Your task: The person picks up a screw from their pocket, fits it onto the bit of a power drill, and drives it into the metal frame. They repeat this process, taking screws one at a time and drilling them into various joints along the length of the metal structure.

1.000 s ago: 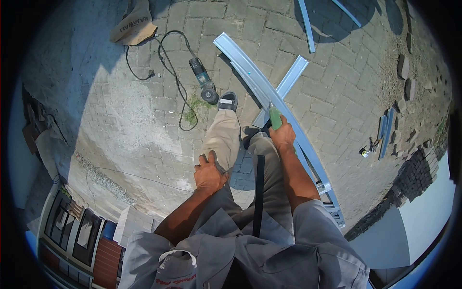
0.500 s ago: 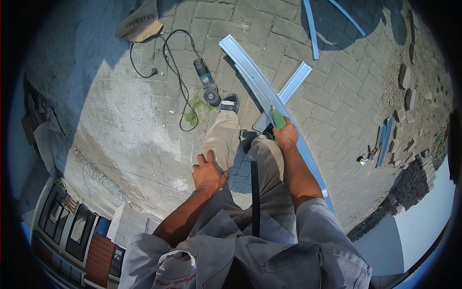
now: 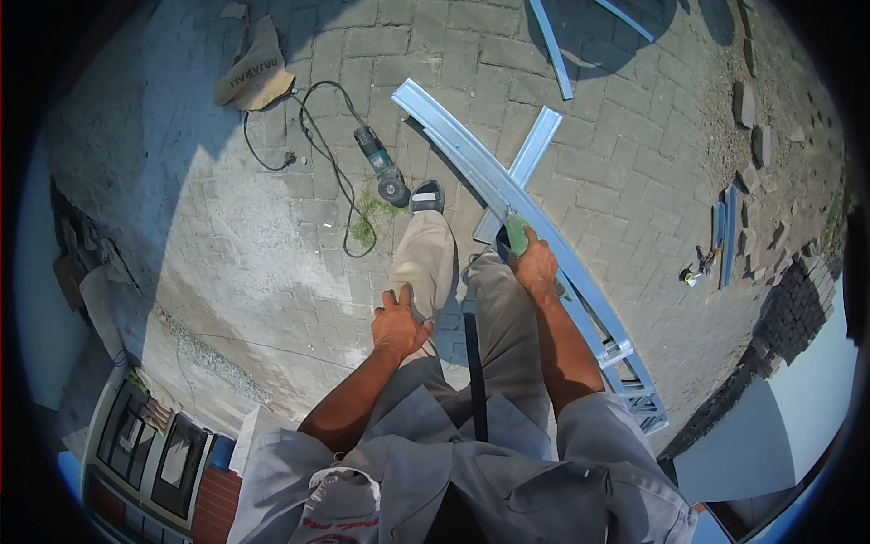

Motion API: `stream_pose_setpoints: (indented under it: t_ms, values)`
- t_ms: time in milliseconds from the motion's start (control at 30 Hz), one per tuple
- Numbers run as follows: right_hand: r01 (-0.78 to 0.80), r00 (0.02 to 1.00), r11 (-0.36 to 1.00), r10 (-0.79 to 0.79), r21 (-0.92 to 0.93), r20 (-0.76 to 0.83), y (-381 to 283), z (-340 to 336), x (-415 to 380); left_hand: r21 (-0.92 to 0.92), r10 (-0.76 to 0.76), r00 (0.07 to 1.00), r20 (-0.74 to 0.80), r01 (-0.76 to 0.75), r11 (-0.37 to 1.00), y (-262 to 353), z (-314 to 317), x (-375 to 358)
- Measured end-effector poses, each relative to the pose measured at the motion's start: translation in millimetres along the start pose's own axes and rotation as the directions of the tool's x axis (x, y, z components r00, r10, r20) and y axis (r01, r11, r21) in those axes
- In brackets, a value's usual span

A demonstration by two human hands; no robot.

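My left hand (image 3: 397, 324) rests on my left knee, fingers spread over the beige trouser leg (image 3: 423, 258). In my right hand (image 3: 535, 264) is a green tool (image 3: 517, 233), its tip close to the long silvery metal channel (image 3: 471, 156). This channel runs diagonally past my right foot, crossing over a shorter metal piece (image 3: 536, 145) on the paving. My fingers wrap round the tool and hide part of it.
An angle grinder (image 3: 382, 166) with a black cable lies ahead of my left foot. A torn brown paper bag (image 3: 260, 71) is at upper left. Thin metal strips (image 3: 551, 50) lie at the top, more strips (image 3: 729, 238) at right beside broken pavers (image 3: 761, 145).
The view has shifted, bringing the ladder-like lower end of the metal frame into sight. My right hand still holds the green tool by the channel; my left hand remains on the knee.
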State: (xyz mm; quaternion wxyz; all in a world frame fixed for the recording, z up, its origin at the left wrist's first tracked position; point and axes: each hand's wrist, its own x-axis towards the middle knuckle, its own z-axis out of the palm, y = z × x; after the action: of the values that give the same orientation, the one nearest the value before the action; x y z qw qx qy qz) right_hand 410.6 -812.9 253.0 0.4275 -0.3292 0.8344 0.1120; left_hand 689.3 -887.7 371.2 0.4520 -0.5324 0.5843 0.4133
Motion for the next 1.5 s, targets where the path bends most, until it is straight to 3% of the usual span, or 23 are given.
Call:
stream_pose_setpoints:
  t_ms: [100,167,233,267,300,367,433,467,533,600,700,733,833,867,967,1067,1200,1300,1400,1500]
  values:
    - [-0.098,0.995,0.981,0.102,0.169,-0.016,31,-31,-68,-0.051,0.232,0.972,-0.032,-0.234,0.971,-39,-5,-5]
    - [-0.191,0.978,0.936,0.206,0.295,-0.021,52,-60,-128,-0.073,0.454,0.886,-0.093,-0.46,0.885,-74,-15,1]
    - [-0.288,0.947,0.864,0.322,0.413,-0.014,73,-73,-201,-0.085,0.451,0.871,0.194,-0.443,0.892,-47,-104,-58]
    - [-0.333,0.924,0.822,0.382,0.462,-0.014,89,-70,-235,-0.159,0.335,0.85,0.406,-0.295,0.942,-30,-143,-93]
    - [-0.369,0.897,0.775,0.441,0.514,-0.021,104,-68,-263,-0.179,0.211,0.776,0.595,-0.128,0.976,-12,-177,-127]
    - [-0.387,0.842,0.697,0.534,0.604,-0.077,127,-48,-327,-0.249,0.27,0.524,0.808,-0.112,0.962,10,-225,-194]
    - [-0.428,0.743,0.579,0.662,0.694,-0.093,145,-25,-380,-0.394,0.394,0.222,0.892,-0.048,0.918,29,-249,-263]
    - [-0.458,0.681,0.501,0.729,0.734,-0.073,152,-10,-407,-0.45,0.488,0.191,0.852,-0.212,0.868,36,-255,-294]
    - [-0.467,0.566,0.351,0.824,0.812,-0.03,158,22,-459,-0.407,0.523,0.185,0.832,-0.437,0.802,63,-256,-345]
    - [-0.42,0.468,0.221,0.884,0.88,0.001,161,48,-505,-0.21,0.447,0.304,0.841,-0.578,0.789,91,-245,-380]
    - [-0.345,0.317,0.045,0.946,0.938,0.072,163,108,-563,-0.047,0.34,0.294,0.894,-0.691,0.722,129,-222,-403]
    - [-0.33,0.284,-0.01,0.953,0.944,0.109,161,126,-582,-0.014,0.368,0.321,0.872,-0.737,0.675,148,-206,-426]
    - [-0.281,0.181,-0.145,0.963,0.949,0.201,163,180,-630,-0.206,0.398,0.207,0.894,-0.597,0.775,188,-181,-447]
    - [-0.272,0.143,-0.184,0.963,0.945,0.228,163,207,-642,-0.351,0.376,-0.035,0.926,-0.446,0.823,206,-166,-463]
    - [-0.248,0.107,-0.3,0.937,0.921,0.333,169,273,-681,-0.232,0.024,-0.251,0.968,-0.846,0.48,251,-90,-538]
    - [-0.246,0.084,-0.389,0.904,0.888,0.419,183,318,-711,-0.113,-0.248,-0.155,0.956,-0.978,0.177,281,-4,-604]
    - [-0.161,0.035,-0.487,0.866,0.858,0.498,205,367,-748,-0.016,-0.412,0.011,0.911,-0.998,-0.064,316,95,-675]
    - [0.0,-0.072,-0.487,0.871,0.874,0.485,219,396,-773,-0.007,-0.479,0.101,0.872,-0.976,-0.219,333,155,-724]
    - [0.269,-0.166,-0.539,0.791,0.798,0.589,230,418,-803,-0.024,-0.52,0.175,0.836,-0.936,-0.352,346,211,-760]
    - [0.555,-0.255,-0.416,0.739,0.72,0.623,249,372,-858,-0.059,-0.546,0.227,0.807,-0.888,-0.456,359,264,-781]
